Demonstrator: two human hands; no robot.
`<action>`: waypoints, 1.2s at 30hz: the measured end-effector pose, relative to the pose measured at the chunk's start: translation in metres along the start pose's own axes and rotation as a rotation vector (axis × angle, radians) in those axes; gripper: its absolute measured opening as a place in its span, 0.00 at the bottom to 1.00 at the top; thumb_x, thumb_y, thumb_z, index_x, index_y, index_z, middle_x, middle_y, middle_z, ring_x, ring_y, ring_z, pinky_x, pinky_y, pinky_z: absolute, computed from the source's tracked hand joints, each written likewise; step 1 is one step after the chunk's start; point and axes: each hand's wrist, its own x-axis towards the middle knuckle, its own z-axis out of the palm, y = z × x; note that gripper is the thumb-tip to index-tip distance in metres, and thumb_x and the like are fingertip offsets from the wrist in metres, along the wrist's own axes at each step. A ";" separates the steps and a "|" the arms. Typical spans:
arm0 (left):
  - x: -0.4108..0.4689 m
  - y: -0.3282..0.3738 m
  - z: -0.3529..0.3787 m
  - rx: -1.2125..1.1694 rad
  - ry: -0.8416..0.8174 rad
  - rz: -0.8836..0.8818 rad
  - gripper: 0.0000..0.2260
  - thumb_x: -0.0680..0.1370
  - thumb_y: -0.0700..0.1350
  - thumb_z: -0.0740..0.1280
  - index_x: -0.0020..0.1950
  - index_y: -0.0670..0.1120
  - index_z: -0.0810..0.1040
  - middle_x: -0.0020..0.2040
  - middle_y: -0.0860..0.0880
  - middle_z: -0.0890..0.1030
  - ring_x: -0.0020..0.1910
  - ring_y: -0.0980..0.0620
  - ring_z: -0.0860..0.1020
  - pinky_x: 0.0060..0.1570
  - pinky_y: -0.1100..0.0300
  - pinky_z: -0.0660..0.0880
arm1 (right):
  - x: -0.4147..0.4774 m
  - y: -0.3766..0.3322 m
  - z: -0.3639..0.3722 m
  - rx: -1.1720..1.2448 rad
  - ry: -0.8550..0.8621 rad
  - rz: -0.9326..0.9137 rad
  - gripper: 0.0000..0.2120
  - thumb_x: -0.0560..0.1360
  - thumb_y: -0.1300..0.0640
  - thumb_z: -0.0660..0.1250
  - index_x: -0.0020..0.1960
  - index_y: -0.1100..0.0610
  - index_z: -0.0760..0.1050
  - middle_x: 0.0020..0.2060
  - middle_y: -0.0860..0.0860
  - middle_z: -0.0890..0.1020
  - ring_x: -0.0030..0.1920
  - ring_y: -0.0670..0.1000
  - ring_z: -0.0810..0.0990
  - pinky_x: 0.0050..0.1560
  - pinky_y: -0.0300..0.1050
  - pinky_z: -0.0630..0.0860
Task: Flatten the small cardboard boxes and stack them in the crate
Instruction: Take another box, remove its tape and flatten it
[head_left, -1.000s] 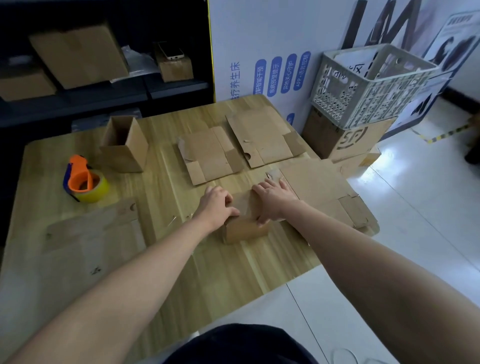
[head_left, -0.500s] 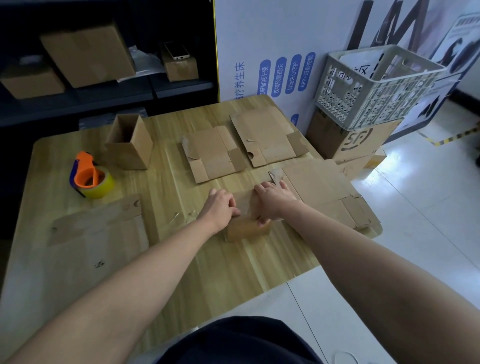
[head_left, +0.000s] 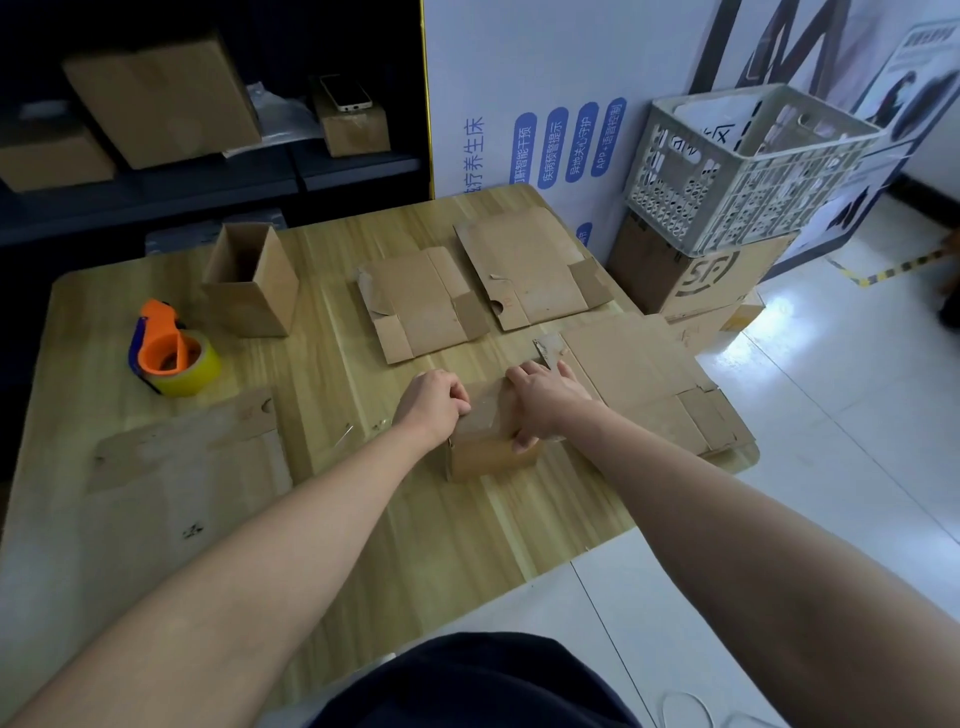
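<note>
A small closed cardboard box (head_left: 491, 452) stands near the middle of the wooden table (head_left: 415, 530). My left hand (head_left: 431, 402) has its fingers curled at the box's top left edge, over clear tape on the lid. My right hand (head_left: 545, 397) lies across the top right, thumb down the front face, gripping the box. Flattened boxes lie beyond: one (head_left: 421, 304) in the middle, one (head_left: 535, 265) further right, a large one (head_left: 654, 374) by my right hand. An open upright box (head_left: 249, 283) stands at the back left. The white plastic crate (head_left: 748, 161) sits on stacked cartons off the table's right.
An orange tape dispenser (head_left: 171, 356) with yellowish tape sits at the left. A flat cardboard sheet (head_left: 171, 457) lies at the near left. Dark shelves (head_left: 208, 171) with cartons stand behind the table. White tiled floor (head_left: 841, 415) lies to the right.
Both hands stay on the small box with only slight shifts; the right thumb now reaches down its front face. The view has tilted a little.
</note>
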 end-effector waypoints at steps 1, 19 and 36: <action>0.001 0.002 0.001 0.028 -0.004 -0.013 0.05 0.75 0.39 0.68 0.39 0.45 0.79 0.47 0.48 0.79 0.46 0.48 0.77 0.44 0.59 0.71 | 0.000 0.000 0.000 0.000 -0.001 0.001 0.48 0.60 0.42 0.78 0.72 0.54 0.59 0.66 0.51 0.68 0.69 0.52 0.66 0.72 0.54 0.48; 0.000 -0.015 -0.005 -0.249 -0.322 0.098 0.16 0.69 0.43 0.75 0.50 0.52 0.71 0.39 0.48 0.71 0.40 0.51 0.69 0.47 0.56 0.71 | 0.000 0.000 -0.004 0.005 -0.012 0.012 0.48 0.62 0.43 0.78 0.74 0.53 0.57 0.68 0.51 0.66 0.70 0.52 0.64 0.73 0.56 0.48; -0.017 -0.017 -0.023 -1.350 0.040 -0.448 0.17 0.73 0.23 0.55 0.55 0.42 0.67 0.37 0.42 0.73 0.35 0.47 0.75 0.41 0.50 0.76 | -0.003 -0.007 -0.005 0.031 -0.010 0.097 0.53 0.62 0.40 0.77 0.75 0.56 0.52 0.70 0.54 0.63 0.73 0.57 0.55 0.73 0.63 0.46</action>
